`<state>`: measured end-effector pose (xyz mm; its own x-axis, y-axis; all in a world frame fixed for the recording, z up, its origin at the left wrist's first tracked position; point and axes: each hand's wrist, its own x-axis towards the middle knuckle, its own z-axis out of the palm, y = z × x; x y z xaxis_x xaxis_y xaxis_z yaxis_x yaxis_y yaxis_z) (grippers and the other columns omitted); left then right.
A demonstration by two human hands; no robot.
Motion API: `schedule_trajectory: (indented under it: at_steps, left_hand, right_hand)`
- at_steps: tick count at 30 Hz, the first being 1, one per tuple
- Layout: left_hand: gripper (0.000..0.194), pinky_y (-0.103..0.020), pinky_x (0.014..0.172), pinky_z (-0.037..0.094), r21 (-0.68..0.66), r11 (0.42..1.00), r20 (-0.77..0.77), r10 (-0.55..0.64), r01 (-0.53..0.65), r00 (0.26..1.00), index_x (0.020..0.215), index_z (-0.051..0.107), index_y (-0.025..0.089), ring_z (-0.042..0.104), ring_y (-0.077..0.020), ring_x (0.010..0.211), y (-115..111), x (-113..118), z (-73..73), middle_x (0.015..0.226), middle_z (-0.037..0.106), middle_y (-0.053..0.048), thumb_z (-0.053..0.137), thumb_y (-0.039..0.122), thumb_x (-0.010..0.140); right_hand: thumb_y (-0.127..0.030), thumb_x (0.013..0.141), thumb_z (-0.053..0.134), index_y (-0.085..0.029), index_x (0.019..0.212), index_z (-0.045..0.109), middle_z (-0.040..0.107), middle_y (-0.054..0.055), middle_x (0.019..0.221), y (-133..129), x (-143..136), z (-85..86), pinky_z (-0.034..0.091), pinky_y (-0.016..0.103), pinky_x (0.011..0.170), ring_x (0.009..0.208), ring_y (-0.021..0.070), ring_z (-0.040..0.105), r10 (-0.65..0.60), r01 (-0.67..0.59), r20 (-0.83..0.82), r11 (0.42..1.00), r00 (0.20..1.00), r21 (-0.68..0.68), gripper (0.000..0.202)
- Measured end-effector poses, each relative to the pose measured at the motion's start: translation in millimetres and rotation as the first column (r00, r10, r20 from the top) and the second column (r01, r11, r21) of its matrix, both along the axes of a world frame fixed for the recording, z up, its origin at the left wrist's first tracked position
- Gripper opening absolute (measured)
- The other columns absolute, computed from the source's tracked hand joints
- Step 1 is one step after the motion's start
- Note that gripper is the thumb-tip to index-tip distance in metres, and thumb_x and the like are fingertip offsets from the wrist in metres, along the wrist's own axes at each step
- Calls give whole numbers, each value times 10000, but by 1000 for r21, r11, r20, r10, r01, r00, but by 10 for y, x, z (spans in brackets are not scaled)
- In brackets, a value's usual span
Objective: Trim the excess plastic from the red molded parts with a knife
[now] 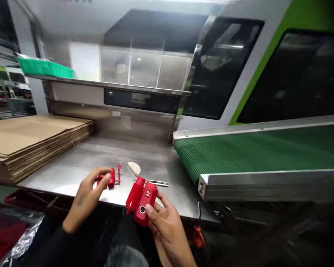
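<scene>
My right hand holds a red plastic housing, two joined moulded shells with a round hole near its lower end, just off the front edge of the steel table. My left hand grips a smaller red plastic piece resting on the table, with thin red sprue bits attached beside it. A small knife with a pale blade-like tip and metal handle lies on the table behind the housing.
A stack of flat cardboard sheets sits on the left. A green conveyor belt with a steel frame runs off to the right. A green tray stands on a shelf at the back left. Red bagged parts lie at lower left.
</scene>
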<state>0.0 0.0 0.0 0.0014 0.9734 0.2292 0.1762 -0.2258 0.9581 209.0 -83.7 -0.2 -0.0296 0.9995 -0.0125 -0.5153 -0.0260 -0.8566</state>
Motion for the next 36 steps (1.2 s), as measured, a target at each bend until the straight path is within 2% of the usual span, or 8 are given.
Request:
schedule_trajectory:
  at_steps: [3,6,10,17,22,26,32,36]
  left_hand:
    - [436,-389,1065,431,-74,960,133,-258,270,957,1278,519,277,517,-247,1240,-388,268,-80,1329,570,-46,622,429,883]
    - [541,-325,1107,411,-70,918,304,-354,391,885,1343,464,292,476,-218,1297,-562,416,-88,1409,518,-26,691,321,852]
    - [480,-272,1047,461,-69,919,388,-334,389,859,1279,550,269,535,-213,1240,-549,423,-67,1333,593,-23,719,267,830]
    - [436,-217,1013,462,-116,946,310,-254,302,916,1194,616,280,578,-193,1182,-628,347,-65,1243,650,8,763,296,783]
    - [579,-298,889,519,-180,928,320,-259,327,911,1289,498,233,635,-227,1028,-649,373,88,1075,676,-60,759,335,783]
    - [566,-312,814,524,-323,807,567,-253,495,784,1335,446,192,637,-209,934,-624,343,175,1030,656,-88,694,321,843]
    - [363,-295,851,544,-318,718,734,-227,619,640,1221,571,99,635,-191,960,-610,267,122,1104,648,-142,635,238,891]
    - [253,-349,950,528,-337,672,860,-67,660,507,1102,629,54,639,-221,1013,-602,296,33,1116,655,-174,625,199,894]
  right_hand:
    - [-331,770,741,-179,1223,475,649,139,1173,2,-66,-109,487,353,884,1068,258,629,-48,36,128,995,991,96,548]
    - [-351,741,760,-186,1115,567,675,89,1098,-40,-95,-139,470,312,864,994,219,633,-56,25,227,990,972,138,452]
    - [-367,732,760,-211,1039,629,685,39,991,-122,-80,-108,442,281,842,924,179,611,-47,12,269,991,962,132,368]
    - [-368,753,738,-231,1058,663,647,64,1200,-199,-74,-57,400,385,1017,1153,263,568,-79,20,333,984,940,177,342]
    - [-329,767,744,-208,1208,509,659,98,1176,-167,-70,16,513,345,923,1070,224,631,-116,108,181,993,977,55,515]
    - [-288,814,704,-210,1332,368,702,86,920,-110,-5,19,566,257,644,699,139,667,19,-20,-16,994,1000,-108,622]
    - [-186,682,817,-120,1258,434,685,118,1013,-103,11,0,559,118,624,703,73,668,27,-146,-342,933,939,-328,695]
    - [-200,631,846,-114,1097,554,689,72,953,-104,-38,-12,574,126,611,711,82,667,-15,-112,-360,938,933,-329,557]
